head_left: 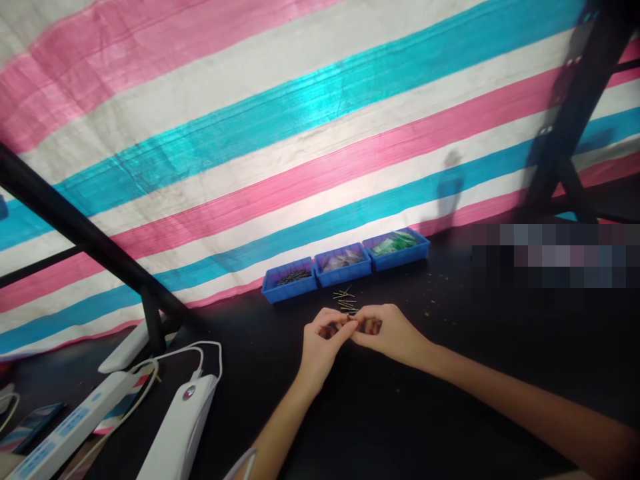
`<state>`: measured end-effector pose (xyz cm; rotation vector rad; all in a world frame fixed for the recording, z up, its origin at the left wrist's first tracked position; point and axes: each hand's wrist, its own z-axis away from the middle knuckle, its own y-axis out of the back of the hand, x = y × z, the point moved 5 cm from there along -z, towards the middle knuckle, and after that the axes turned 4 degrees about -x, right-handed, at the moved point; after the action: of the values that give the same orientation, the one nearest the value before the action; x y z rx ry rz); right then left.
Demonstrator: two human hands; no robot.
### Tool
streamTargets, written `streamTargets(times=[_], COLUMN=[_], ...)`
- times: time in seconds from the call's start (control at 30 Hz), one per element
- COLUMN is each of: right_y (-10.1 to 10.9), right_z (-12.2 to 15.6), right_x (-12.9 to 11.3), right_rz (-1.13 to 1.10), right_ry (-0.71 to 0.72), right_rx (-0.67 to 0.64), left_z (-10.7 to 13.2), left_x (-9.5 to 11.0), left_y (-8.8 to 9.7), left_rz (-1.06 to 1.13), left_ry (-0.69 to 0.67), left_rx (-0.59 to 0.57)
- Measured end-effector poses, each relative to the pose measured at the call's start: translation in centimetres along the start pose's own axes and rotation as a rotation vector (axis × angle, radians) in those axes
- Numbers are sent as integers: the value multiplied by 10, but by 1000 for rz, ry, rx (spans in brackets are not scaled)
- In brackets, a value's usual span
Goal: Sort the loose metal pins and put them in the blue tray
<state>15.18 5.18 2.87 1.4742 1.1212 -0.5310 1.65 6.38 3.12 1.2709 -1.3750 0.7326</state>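
Observation:
My left hand (323, 343) and my right hand (387, 332) meet over the black table (450, 400), fingertips pinched together on a tiny part too small to name. Just beyond the fingers lies a small heap of thin brass-coloured pins (346, 300). Behind them stand three small blue trays in a row: the left tray (289, 280) holds dark pins, the middle tray (343, 264) greyish parts, the right tray (397, 248) green parts.
A pink, white and cyan striped tarp (300, 133) hangs behind the table. Black frame bars (75, 227) run at left and right (575, 113). White power strips (70, 427) and a white device (180, 427) with cables lie at the lower left.

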Motion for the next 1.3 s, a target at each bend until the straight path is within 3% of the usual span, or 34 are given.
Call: streamTargets(times=[0.37,0.8,1.1,1.3], right_y=[7,6,5,8], right_z=[-3,-6,-4,-6], right_x=[-1,5,7,12], right_rz=[-198,-412,-361,-262], right_ry=[-54,-95,-78,-20], right_rx=[33,107,93,123], left_z=[-2,-1,-1,1], left_x=[3,7,6,1], left_y=[11,11,7,-1], left_rz=[5,-31,-160,-282], left_ry=[12,-9,-54,-107], left_rx=[119,101,99,32])
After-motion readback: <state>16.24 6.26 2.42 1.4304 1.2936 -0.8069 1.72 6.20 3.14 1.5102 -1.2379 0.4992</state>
